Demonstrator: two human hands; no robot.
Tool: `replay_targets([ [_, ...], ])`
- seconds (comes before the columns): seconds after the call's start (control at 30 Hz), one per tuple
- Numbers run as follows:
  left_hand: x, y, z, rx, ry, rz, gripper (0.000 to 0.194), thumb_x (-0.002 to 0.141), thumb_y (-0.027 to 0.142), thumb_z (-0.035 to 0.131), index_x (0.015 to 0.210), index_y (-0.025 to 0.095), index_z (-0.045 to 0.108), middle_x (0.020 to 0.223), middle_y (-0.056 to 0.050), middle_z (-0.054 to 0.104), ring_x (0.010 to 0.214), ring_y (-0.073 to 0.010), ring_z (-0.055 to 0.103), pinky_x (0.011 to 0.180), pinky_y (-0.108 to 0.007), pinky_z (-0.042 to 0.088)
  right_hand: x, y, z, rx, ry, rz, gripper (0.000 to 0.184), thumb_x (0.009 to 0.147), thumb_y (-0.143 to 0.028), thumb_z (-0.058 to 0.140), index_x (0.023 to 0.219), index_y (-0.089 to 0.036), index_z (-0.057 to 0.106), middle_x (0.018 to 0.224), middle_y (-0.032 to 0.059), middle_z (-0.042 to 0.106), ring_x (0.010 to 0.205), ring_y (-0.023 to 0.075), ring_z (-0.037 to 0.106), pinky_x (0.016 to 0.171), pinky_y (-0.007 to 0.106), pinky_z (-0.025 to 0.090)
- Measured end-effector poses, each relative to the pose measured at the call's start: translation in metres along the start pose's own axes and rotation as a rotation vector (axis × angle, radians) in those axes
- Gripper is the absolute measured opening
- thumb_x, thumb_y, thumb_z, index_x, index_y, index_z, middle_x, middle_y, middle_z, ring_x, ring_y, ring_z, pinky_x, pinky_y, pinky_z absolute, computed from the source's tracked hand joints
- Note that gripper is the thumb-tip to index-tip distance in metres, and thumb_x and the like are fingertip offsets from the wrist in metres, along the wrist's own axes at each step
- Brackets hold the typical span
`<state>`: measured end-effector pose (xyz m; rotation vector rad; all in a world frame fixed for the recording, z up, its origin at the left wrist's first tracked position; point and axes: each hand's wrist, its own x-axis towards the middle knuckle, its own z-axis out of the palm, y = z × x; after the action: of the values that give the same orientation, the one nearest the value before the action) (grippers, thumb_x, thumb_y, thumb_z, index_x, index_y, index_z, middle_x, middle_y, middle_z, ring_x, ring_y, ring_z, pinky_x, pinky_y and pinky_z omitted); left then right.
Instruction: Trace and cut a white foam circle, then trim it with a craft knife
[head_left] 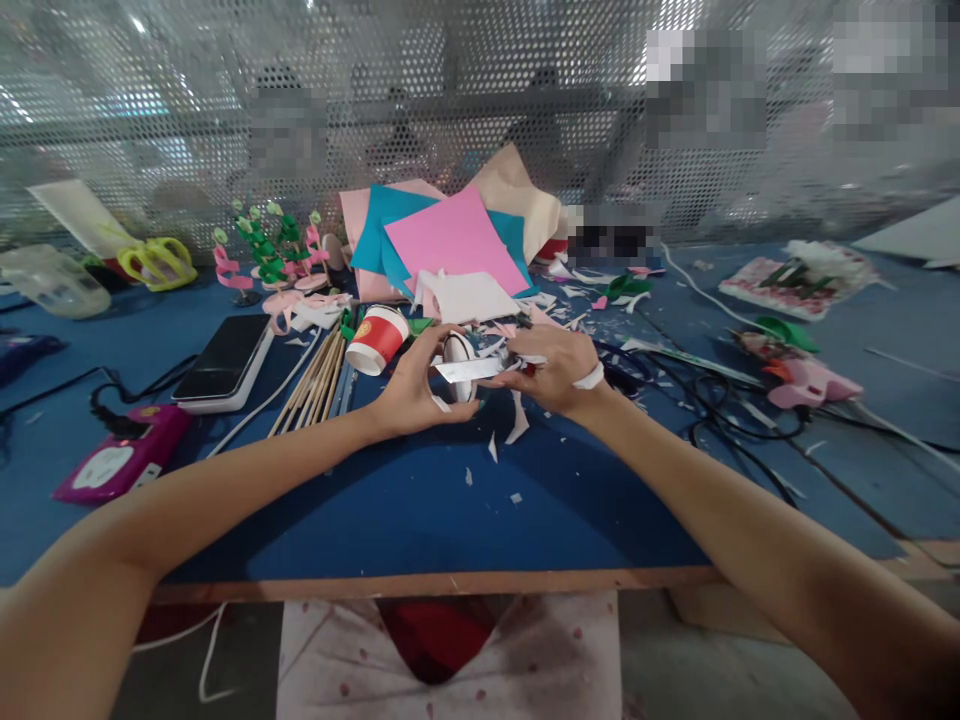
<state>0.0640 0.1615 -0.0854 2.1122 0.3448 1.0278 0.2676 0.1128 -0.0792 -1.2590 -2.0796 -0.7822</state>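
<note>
Both my hands meet over the middle of the blue table (pixel 420 510). My left hand (pixel 414 388) curls its fingers round a small white round object (pixel 455 352), perhaps a tape roll. My right hand (pixel 553 368) pinches the other end of a white paper strip (pixel 468 370) that runs between the two hands. A white band sits on my right wrist. White paper scraps (pixel 517 420) lie on the table just below the hands.
A red-and-white paper cup (pixel 377 339) lies tipped beside wooden sticks (pixel 311 382). Pink and teal paper sheets (pixel 450 240) pile behind. A phone on a white box (pixel 223 362), a pink device (pixel 120 455), paper flowers (pixel 274 250), black cables (pixel 697 400) and a glue gun (pixel 806 380) surround the hands.
</note>
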Motion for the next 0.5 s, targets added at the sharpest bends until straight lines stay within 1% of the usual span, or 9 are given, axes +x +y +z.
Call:
replay_targets([
  [0.1,0.0001,-0.0009,0.0004,0.010,0.012,0.028,0.069,0.059,0.027,0.074,0.118,0.016,0.040,0.117,-0.014,0.050,0.100,-0.0226,0.054,0.083,-0.036,0.051,-0.0006,0.0005,0.0005,-0.012,-0.026,0.009,0.076,0.083,-0.073,0.013,0.059,-0.018,0.060,0.054,0.0048,0.056,0.057,0.0147,0.051,0.053,0.026,0.029],
  [0.23,-0.0001,-0.0034,0.0010,0.047,0.007,0.036,0.070,0.058,0.027,0.076,0.118,0.016,0.041,0.119,-0.014,0.051,0.107,-0.0253,0.053,0.091,-0.041,0.047,-0.0019,-0.0009,0.0014,-0.034,-0.028,0.008,0.072,0.084,-0.071,0.019,0.061,-0.017,0.061,0.055,0.0048,0.056,0.058,0.0150,0.052,0.052,0.026,0.029],
  [0.37,-0.0006,-0.0056,0.0016,0.046,0.000,-0.004,0.072,0.057,0.029,0.078,0.118,0.016,0.042,0.120,-0.014,0.052,0.102,-0.0244,0.055,0.091,-0.043,0.047,-0.0024,-0.0024,0.0017,-0.023,-0.012,-0.001,0.071,0.086,-0.069,0.019,0.064,-0.017,0.062,0.054,0.0043,0.055,0.057,0.0147,0.051,0.050,0.026,0.027],
  [0.5,-0.0010,-0.0077,0.0020,0.052,0.006,-0.015,0.073,0.056,0.031,0.080,0.118,0.018,0.043,0.116,-0.012,0.054,0.097,-0.0227,0.057,0.089,-0.043,0.048,-0.0027,-0.0039,0.0030,-0.029,-0.037,0.037,0.073,0.084,-0.071,0.017,0.068,-0.017,0.064,0.056,0.0049,0.056,0.058,0.0154,0.051,0.051,0.027,0.027],
])
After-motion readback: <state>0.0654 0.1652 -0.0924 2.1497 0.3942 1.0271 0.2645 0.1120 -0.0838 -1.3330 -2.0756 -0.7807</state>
